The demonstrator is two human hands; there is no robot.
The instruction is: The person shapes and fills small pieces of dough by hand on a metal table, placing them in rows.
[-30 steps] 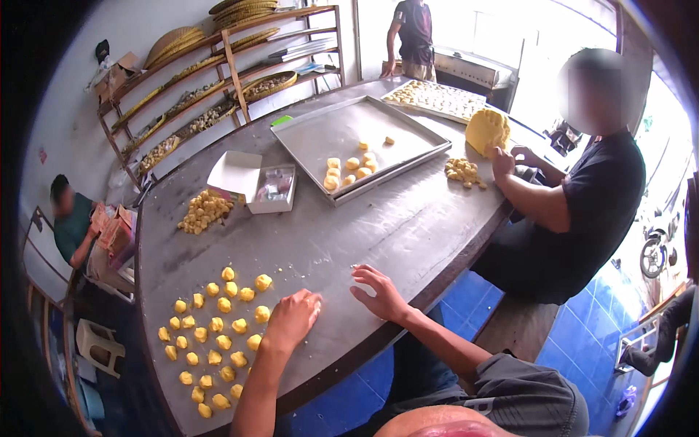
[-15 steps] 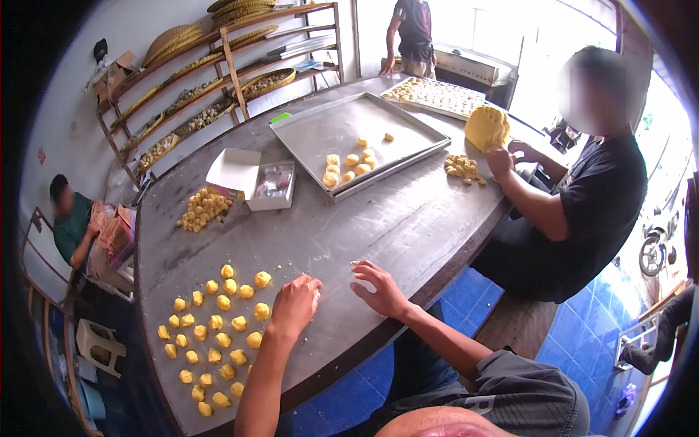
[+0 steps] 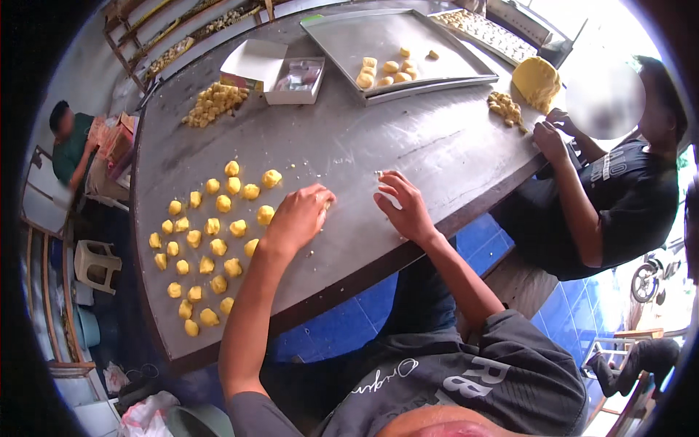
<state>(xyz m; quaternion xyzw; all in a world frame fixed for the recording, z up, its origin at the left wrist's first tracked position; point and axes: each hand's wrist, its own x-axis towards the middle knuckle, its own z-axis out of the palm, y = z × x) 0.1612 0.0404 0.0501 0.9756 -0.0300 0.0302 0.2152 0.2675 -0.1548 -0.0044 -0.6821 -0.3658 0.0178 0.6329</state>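
Note:
On the grey metal tabletop (image 3: 349,138), my left hand (image 3: 297,215) rests with its fingers curled inward, just right of the yellow dough balls. Whatever those fingers may hold is hidden. My right hand (image 3: 408,209) hovers near the front edge, its thumb spread from the bent fingers and nothing in the palm. A pale crumb clings at its fingertips. The lumpy dough balls (image 3: 212,226) lie in loose rows at the left; one dough ball (image 3: 265,215) sits close beside my left wrist. Small crumbs dot the surface around my hands.
Beyond are a heap of small dough pieces (image 3: 214,104), an open white box (image 3: 295,91) and a large metal tray (image 3: 429,81) with several buns. To the right, a co-worker (image 3: 619,189) sits by a big yellow dough mass (image 3: 537,82) and dough pieces (image 3: 504,109).
The view has tipped downward, so the table sits higher in the picture. My hands keep nearly the same place on it. The co-worker's hands have drawn back from the big dough mass.

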